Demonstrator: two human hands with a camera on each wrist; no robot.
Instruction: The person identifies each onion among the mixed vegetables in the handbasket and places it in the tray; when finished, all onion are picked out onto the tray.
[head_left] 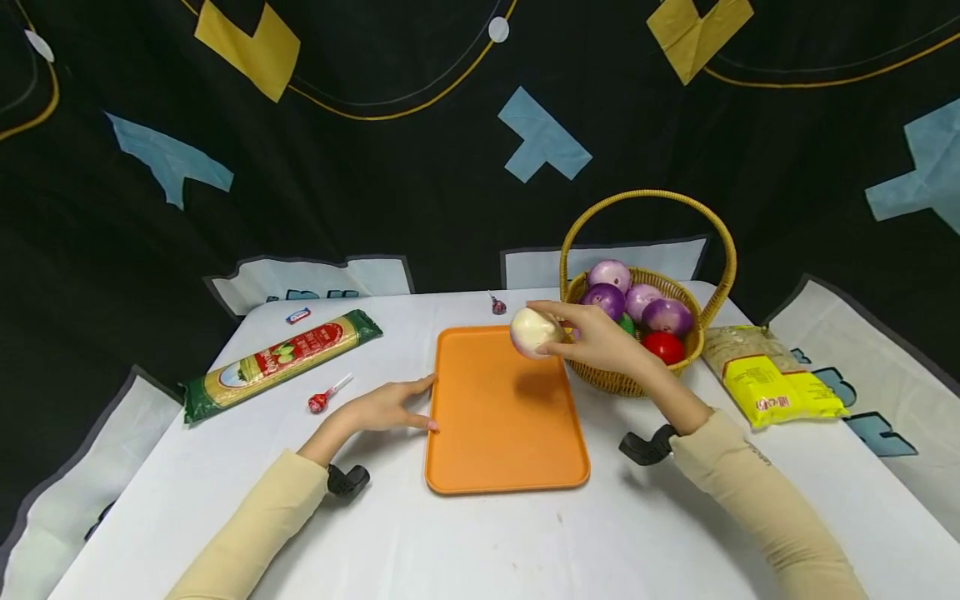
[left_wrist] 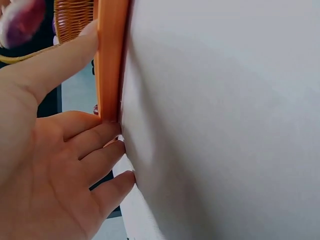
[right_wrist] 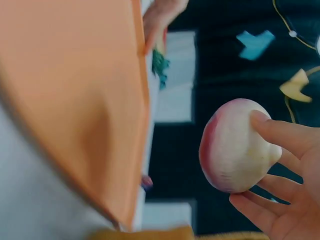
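My right hand (head_left: pixel 600 340) pinches a white and purple onion (head_left: pixel 531 333) between thumb and fingers, above the far right part of the orange tray (head_left: pixel 495 417). In the right wrist view the onion (right_wrist: pixel 232 147) is off the tray, its pale side towards the palm. At the tray's left edge, my left hand (head_left: pixel 386 406) touches the rim with thumb and fingertips, its fingers mostly straight. The left wrist view shows the thumb (left_wrist: pixel 75 52) against the tray's side wall (left_wrist: pixel 111 65). A wicker basket (head_left: pixel 611 381) beside the right hand holds several purple onions (head_left: pixel 667 317) and a red tomato-like item (head_left: pixel 663 347).
To the left lie a long spaghetti packet (head_left: pixel 285 362), a red lollipop (head_left: pixel 318 402) and a small wrapped sweet (head_left: pixel 297 316). Another lollipop (head_left: pixel 498 306) lies behind the tray. A yellow-labelled bag (head_left: pixel 772 379) lies right of the basket, whose tall handle (head_left: pixel 648 193) arches upward.
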